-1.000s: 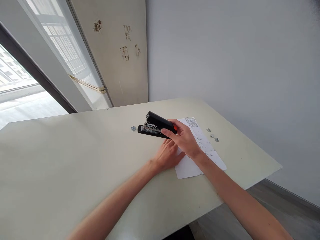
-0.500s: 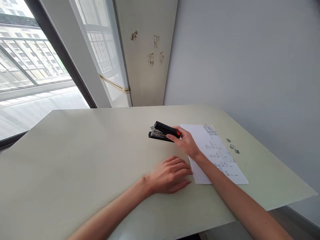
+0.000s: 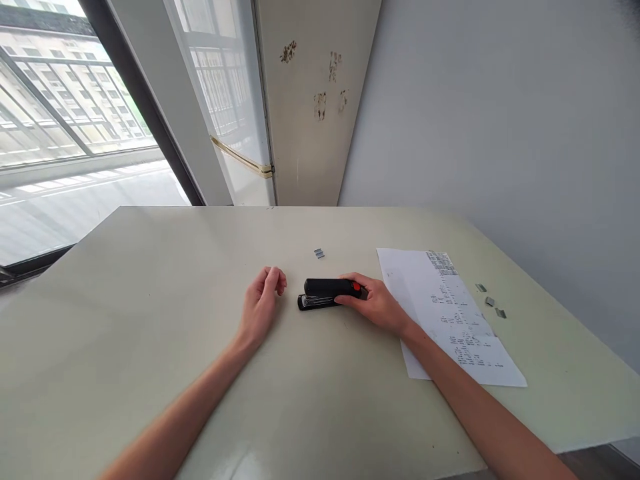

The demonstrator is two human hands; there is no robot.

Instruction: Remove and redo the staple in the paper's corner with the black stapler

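A black stapler [image 3: 325,292] with a red spot near its rear end lies level at the middle of the table. My right hand [image 3: 373,300] grips its rear end, thumb on the near side and fingers over the top. The stapler's front end points left, with a gap between its upper arm and base. Left of it, my left hand [image 3: 263,300] rests with its fingers curled in, apart from the stapler; nothing shows in it. Several small strips of staples [image 3: 319,253] lie just beyond the stapler.
A printed sheet of paper [image 3: 420,313] lies to the right, partly under my right forearm. More staple strips [image 3: 489,302] lie beyond its right edge. The pale table [image 3: 150,347] meets a wall [image 3: 500,120] on the right; a window [image 3: 75,100] is at the left.
My left hand has moved left and away from the paper, its fingers now curled. The stapler in my right hand has come lower and nearer, turning level. The view has shifted slightly.
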